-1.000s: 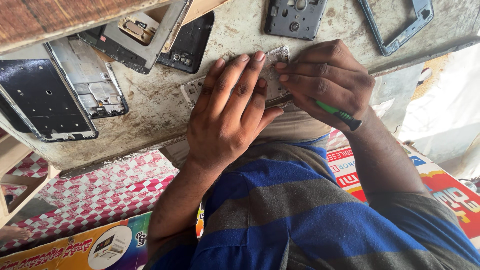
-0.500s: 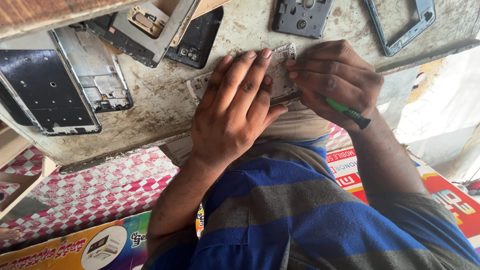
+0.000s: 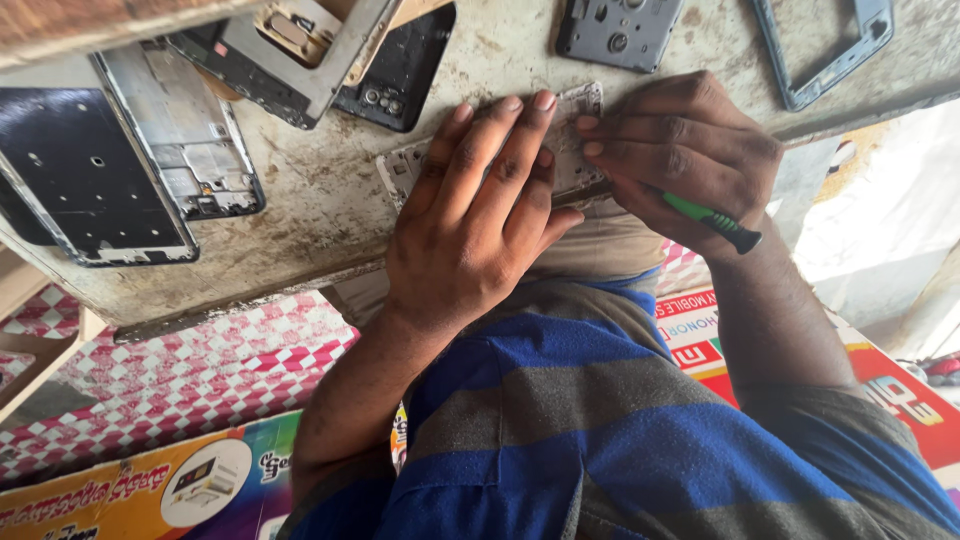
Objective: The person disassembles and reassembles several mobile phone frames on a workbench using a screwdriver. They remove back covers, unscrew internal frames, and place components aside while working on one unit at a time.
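Whitish, grimy phone frame (image 3: 570, 150) lies pinned flat under the left hand (image 3: 470, 230); right hand (image 3: 680, 150) grips a green screwdriver (image 3: 712, 218).

Head cam, looks down, close on bench (image 3: 330, 215).

Blue-and-grey striped shirt (broad bands), sleeves short, forearms bare.
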